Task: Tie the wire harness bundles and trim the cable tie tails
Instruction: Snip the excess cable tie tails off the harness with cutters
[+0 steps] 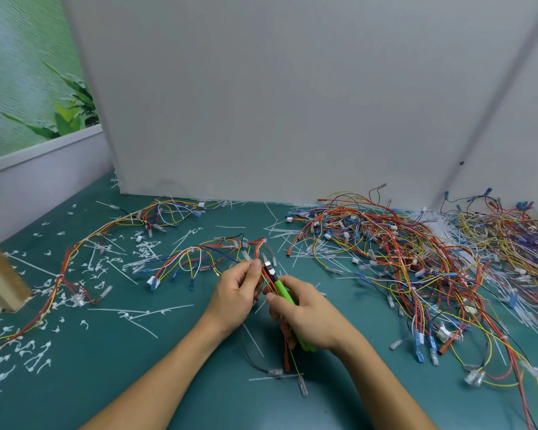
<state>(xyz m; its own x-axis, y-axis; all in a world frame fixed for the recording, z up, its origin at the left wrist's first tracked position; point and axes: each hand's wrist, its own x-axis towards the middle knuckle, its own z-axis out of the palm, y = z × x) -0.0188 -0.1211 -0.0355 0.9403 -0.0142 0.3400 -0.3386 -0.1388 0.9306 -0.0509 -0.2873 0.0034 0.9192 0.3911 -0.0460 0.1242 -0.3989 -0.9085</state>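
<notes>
Looking down through the head camera, both hands meet over the green mat [137, 383], out in front of the grey board [292, 103] and well short of its foot. The left hand [239, 293] pinches the wire harness [196, 251] between thumb and fingertips. The right hand [305, 315] is wrapped around the green handles of the cutters [281, 288], whose nose points up towards the board, right beside the left fingertips and in among the held wires.

Here's the danger: the blades sit that close to red and yellow insulation, so a slightly off bite would likely nick a wire instead of the tie tail. The left fingertips look exposed too. The tail itself is too small to make out.

The harness is a loose fan of red, yellow, blue, white and black leads. Each ends in a clear or blue terminal sleeve, and the fan spreads left from the pinch, in front of the board's middle. A tangled pile [416, 259] lies along the board's right foot. White trimmed tails [143, 249] litter the mat off the board's left corner.
</notes>
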